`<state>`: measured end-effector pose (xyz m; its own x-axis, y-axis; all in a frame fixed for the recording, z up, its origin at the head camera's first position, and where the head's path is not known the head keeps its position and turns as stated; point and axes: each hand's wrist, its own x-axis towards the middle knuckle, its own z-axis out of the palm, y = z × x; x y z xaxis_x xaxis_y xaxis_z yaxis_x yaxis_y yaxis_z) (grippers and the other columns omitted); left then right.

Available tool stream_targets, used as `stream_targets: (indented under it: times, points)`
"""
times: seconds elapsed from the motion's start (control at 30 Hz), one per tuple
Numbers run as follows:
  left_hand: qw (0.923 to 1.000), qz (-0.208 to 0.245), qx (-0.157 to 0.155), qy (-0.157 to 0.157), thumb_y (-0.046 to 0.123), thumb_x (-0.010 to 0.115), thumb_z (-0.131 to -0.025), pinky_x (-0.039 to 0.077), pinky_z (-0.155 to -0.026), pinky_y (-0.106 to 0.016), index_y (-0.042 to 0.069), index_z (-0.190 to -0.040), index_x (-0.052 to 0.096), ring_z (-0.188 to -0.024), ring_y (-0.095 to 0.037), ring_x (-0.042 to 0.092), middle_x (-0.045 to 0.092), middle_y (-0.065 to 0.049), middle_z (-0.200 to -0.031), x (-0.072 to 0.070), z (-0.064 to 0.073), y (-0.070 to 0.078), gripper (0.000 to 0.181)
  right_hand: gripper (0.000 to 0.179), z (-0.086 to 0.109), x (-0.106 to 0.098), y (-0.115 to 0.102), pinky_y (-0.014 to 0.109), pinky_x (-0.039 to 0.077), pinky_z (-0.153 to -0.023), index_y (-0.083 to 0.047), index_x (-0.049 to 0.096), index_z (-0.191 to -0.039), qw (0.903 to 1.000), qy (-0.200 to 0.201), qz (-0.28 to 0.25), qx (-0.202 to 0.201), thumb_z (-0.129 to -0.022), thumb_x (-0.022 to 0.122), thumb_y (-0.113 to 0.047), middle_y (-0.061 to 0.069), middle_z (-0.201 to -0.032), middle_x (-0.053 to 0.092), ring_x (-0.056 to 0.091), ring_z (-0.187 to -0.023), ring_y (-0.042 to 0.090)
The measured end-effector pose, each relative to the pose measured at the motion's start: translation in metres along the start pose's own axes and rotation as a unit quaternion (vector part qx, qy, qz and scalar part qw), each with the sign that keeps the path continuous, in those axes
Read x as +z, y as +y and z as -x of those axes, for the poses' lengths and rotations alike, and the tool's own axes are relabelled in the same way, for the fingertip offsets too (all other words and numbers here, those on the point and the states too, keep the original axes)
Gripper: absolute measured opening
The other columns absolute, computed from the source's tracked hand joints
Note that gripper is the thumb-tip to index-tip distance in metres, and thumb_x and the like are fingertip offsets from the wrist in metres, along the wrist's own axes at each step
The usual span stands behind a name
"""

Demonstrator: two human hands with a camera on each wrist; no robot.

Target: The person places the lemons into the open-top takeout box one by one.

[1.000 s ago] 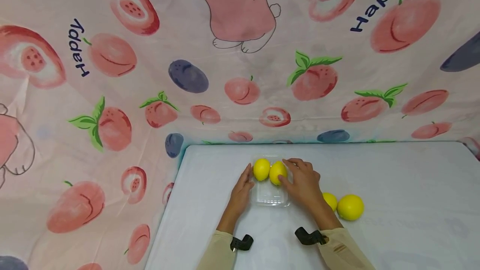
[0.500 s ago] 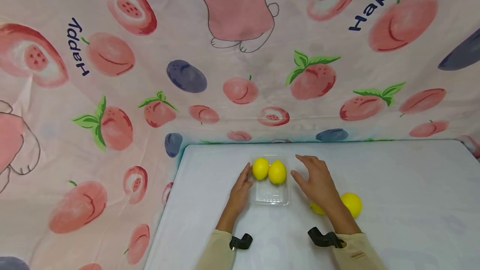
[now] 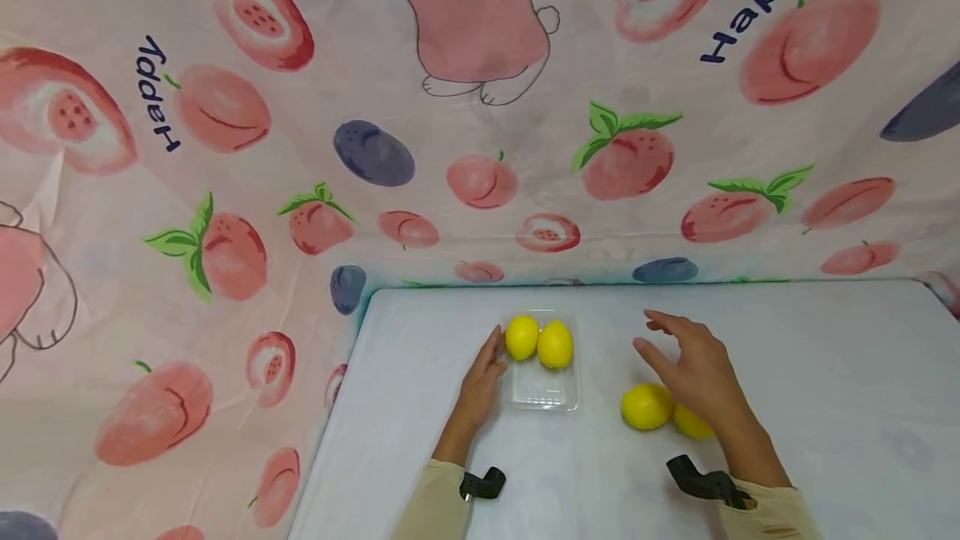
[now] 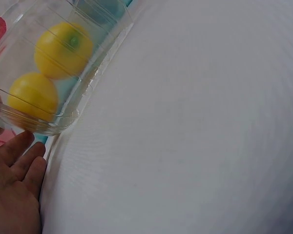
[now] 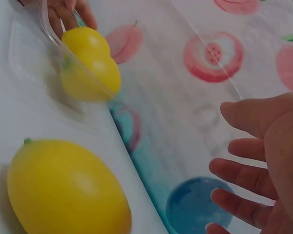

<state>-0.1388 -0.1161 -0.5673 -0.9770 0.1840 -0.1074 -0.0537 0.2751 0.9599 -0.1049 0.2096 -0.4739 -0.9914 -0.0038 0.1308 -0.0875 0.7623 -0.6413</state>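
Note:
A clear plastic box (image 3: 542, 394) stands on the white table with two lemons in its far half, a left lemon (image 3: 522, 337) and a right lemon (image 3: 556, 345). My left hand (image 3: 480, 382) touches the box's left side with fairly straight fingers, as the left wrist view also shows at the box wall (image 4: 44, 127). Over to the right, my right hand (image 3: 697, 369) hovers with fingers spread and nothing in them. Below it lie two more lemons side by side: a nearer-left one (image 3: 647, 406) and another (image 3: 693, 422) partly hidden by the hand. One loose lemon (image 5: 68, 187) looms large in the right wrist view.
The white table (image 3: 450, 315) ends at the back against a hanging cloth (image 3: 480, 132) printed with peaches and a rabbit. The same cloth covers the left side. Black wrist cameras (image 3: 483, 484) sit on both wrists.
My right hand has let go of the right lemon in the box and moved right, over the two loose lemons. My left hand has stayed at the box.

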Motion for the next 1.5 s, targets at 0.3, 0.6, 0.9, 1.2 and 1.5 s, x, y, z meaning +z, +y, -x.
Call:
stream_targets:
  times: [0.3, 0.6, 0.9, 1.2, 1.5]
  points:
    - [1.0, 0.004, -0.005, 0.004, 0.017, 0.043, -0.106, 0.023, -0.127, -0.05, 0.036, -0.161, 0.029, -0.155, -0.023, 0.031, 0.036, 0.005, -0.165, 0.001, -0.001, -0.001, 0.06, 0.057, 0.013, -0.025, 0.025, 0.069, 0.045, -0.091, -0.008, 0.057, -0.142, 0.9996, -0.021, 0.017, 0.003, -0.099, 0.064, -0.045, 0.021, -0.126, 0.068, 0.055, -0.119, 0.046]
    - [0.9999, -0.005, -0.008, 0.008, 0.018, 0.042, -0.105, 0.023, -0.127, -0.052, 0.034, -0.161, 0.029, -0.155, -0.024, 0.031, 0.035, 0.003, -0.166, 0.001, 0.001, 0.001, 0.06, 0.068, 0.025, -0.037, 0.045, 0.069, 0.043, -0.098, -0.01, 0.058, -0.141, 0.9932, -0.1, 0.017, 0.058, -0.095, 0.063, -0.059, 0.022, -0.134, 0.064, 0.051, -0.126, 0.045]
    - [1.0, -0.002, -0.007, 0.005, 0.018, 0.042, -0.105, 0.022, -0.127, -0.052, 0.036, -0.161, 0.029, -0.155, -0.024, 0.031, 0.036, 0.005, -0.165, 0.0, 0.003, -0.001, 0.06, 0.067, 0.04, -0.036, 0.067, 0.077, 0.039, -0.095, -0.015, 0.063, -0.137, 0.9835, -0.16, 0.024, 0.082, -0.089, 0.068, -0.062, 0.023, -0.142, 0.058, 0.046, -0.13, 0.05]
    - [1.0, -0.006, -0.002, 0.003, 0.018, 0.042, -0.106, 0.023, -0.127, -0.052, 0.035, -0.161, 0.028, -0.155, -0.025, 0.031, 0.036, 0.004, -0.165, -0.002, 0.003, 0.0, 0.06, 0.068, 0.048, -0.029, 0.078, 0.074, 0.044, -0.095, -0.018, 0.066, -0.134, 0.9841, -0.167, 0.02, 0.058, -0.083, 0.075, -0.061, 0.022, -0.142, 0.059, 0.05, -0.129, 0.049]
    - [0.9999, 0.01, 0.0, -0.004, 0.017, 0.04, -0.105, 0.022, -0.127, -0.051, 0.034, -0.162, 0.027, -0.155, -0.025, 0.03, 0.035, 0.003, -0.166, -0.002, 0.005, 0.001, 0.06, 0.074, 0.052, -0.022, 0.086, 0.074, 0.041, -0.1, -0.019, 0.066, -0.134, 0.9851, -0.166, 0.006, 0.042, -0.075, 0.082, -0.061, 0.016, -0.141, 0.062, 0.05, -0.131, 0.046]
